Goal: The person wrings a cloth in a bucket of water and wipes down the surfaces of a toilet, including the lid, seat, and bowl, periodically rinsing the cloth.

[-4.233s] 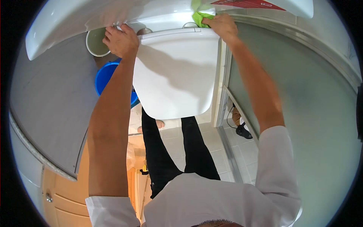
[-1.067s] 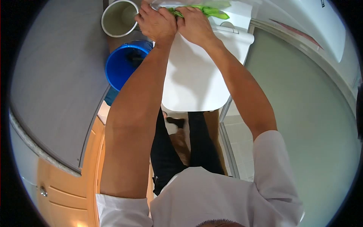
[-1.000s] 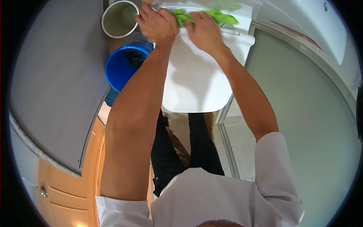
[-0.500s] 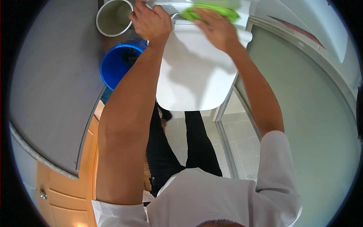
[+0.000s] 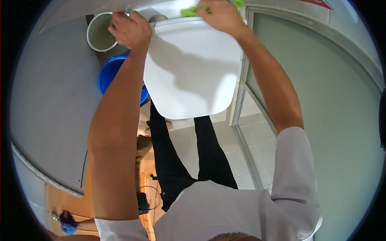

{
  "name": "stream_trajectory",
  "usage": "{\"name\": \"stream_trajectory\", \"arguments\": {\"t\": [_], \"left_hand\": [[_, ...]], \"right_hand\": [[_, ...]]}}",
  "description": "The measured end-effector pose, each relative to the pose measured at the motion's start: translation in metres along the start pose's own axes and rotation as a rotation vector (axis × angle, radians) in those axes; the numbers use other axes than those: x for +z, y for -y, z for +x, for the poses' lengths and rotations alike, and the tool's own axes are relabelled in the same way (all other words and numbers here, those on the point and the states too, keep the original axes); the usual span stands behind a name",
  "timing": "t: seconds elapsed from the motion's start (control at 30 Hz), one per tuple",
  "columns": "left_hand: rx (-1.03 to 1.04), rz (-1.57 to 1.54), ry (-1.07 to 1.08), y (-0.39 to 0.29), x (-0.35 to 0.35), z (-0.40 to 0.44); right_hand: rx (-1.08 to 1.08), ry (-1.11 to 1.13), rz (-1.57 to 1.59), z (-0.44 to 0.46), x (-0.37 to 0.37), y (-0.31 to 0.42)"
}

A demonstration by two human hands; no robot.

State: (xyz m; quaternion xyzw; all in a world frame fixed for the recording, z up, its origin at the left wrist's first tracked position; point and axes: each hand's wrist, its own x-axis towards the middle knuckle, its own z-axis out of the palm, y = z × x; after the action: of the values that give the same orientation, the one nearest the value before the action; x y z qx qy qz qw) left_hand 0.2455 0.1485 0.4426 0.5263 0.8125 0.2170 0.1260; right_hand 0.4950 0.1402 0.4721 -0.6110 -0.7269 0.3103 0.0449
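A closed white toilet lid [image 5: 189, 76] fills the middle of the view, with a shadow across it. Behind its hinge end, my right hand [image 5: 223, 18] presses a bright green cloth [image 5: 192, 11] against the white surface; the fingers are closed on it. My left hand [image 5: 132, 31] is at the left end of that surface, beside a white bucket [image 5: 101, 45]. Its fingers curl downward near a small shiny metal part, and what they grip, if anything, is hidden. Under my left forearm stands a blue bucket [image 5: 107, 76], partly covered.
A grey panel [image 5: 52, 100] stands on the left and a frosted glass panel [image 5: 321, 120] on the right. At the lower left, another person's hand [image 5: 82, 225] holds a dark and blue cloth [image 5: 68, 223] by an orange door [image 5: 60, 197]. Pale floor tiles [image 5: 185, 148] show below the lid.
My view has shifted a little. My right hand has wiped along with the green cloth, now more bunched. My left hand has moved left, towards the white bucket. Another person's hand has appeared by the door.
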Motion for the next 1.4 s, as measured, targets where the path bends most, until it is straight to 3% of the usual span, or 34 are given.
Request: {"name": "stream_trajectory", "arguments": {"t": [0.03, 0.1, 0.13, 0.2, 0.27, 0.33, 0.37, 0.43, 0.47, 0.53, 0.6, 0.67, 0.7, 0.8, 0.87, 0.93, 0.97, 1.0, 1.07, 1.13, 1.23, 1.33, 1.4], "left_hand": [[-0.003, 0.006, -0.003, 0.001, 0.0, 0.0], [0.003, -0.029, -0.012, -0.001, -0.001, -0.001], [0.001, -0.034, -0.012, 0.001, 0.001, -0.001], [0.041, -0.004, -0.048, 0.003, 0.003, 0.001], [0.042, 0.003, -0.047, 0.004, 0.002, -0.001], [0.063, 0.012, -0.058, -0.002, 0.001, 0.003], [0.042, -0.015, -0.041, -0.003, 0.0, 0.003], [0.024, -0.026, -0.003, 0.0, -0.005, -0.003], [-0.003, -0.008, 0.003, 0.0, -0.009, -0.001], [-0.019, -0.013, 0.018, 0.003, -0.001, 0.0], [0.078, 0.034, -0.034, 0.018, 0.009, 0.007], [0.082, 0.032, -0.042, -0.002, -0.004, -0.001], [0.052, 0.025, -0.049, 0.002, -0.002, 0.002], [0.034, 0.034, -0.019, 0.001, -0.008, 0.005], [-0.007, 0.042, -0.016, 0.002, -0.006, 0.004], [-0.02, 0.042, -0.012, -0.004, -0.007, 0.0], [-0.032, 0.03, -0.01, -0.006, -0.008, -0.001], [-0.037, 0.034, -0.014, -0.004, -0.009, -0.001], [-0.054, 0.057, 0.016, -0.005, -0.009, 0.002], [-0.034, 0.034, -0.001, -0.005, -0.005, 0.002], [-0.025, 0.031, -0.019, 0.001, -0.006, 0.004], [-0.042, 0.011, -0.033, -0.002, -0.009, -0.001], [0.023, -0.01, -0.012, -0.003, -0.01, 0.001]], "right_hand": [[-0.047, -0.043, 0.049, -0.007, -0.007, -0.014], [0.205, -0.028, -0.142, -0.024, -0.009, -0.058], [0.205, -0.028, -0.147, -0.035, -0.013, -0.064], [0.481, 0.002, 0.257, -0.047, -0.025, -0.069], [0.506, 0.025, 0.333, -0.047, -0.022, -0.063], [0.117, -0.172, 0.259, -0.033, -0.003, -0.061], [0.114, -0.18, 0.267, -0.024, -0.001, -0.057], [0.067, -0.021, -0.177, -0.013, -0.004, -0.035], [0.078, -0.02, -0.172, -0.014, 0.003, -0.032], [-0.213, -0.206, -0.267, -0.019, 0.009, -0.039], [-0.26, -0.174, -0.053, -0.021, 0.015, -0.029], [-0.301, -0.002, -0.144, -0.017, 0.007, -0.003], [-0.296, -0.034, -0.153, -0.008, 0.001, 0.002], [-0.212, 0.077, -0.042, -0.006, 0.007, -0.001], [-0.189, -0.149, -0.069, -0.013, 0.017, -0.023], [-0.001, 0.043, -0.078, -0.029, -0.012, -0.04], [0.094, -0.06, 0.171, -0.035, 0.001, -0.06], [0.088, -0.055, 0.173, -0.04, -0.006, -0.059], [0.436, 0.169, 0.448, -0.051, -0.029, -0.05], [0.483, 0.098, 0.459, -0.031, -0.031, -0.046], [0.526, 0.267, 0.227, -0.006, -0.029, -0.024], [0.386, 0.324, -0.032, -0.008, -0.014, -0.006], [0.19, -0.203, -0.171, -0.022, 0.024, -0.012]]}}
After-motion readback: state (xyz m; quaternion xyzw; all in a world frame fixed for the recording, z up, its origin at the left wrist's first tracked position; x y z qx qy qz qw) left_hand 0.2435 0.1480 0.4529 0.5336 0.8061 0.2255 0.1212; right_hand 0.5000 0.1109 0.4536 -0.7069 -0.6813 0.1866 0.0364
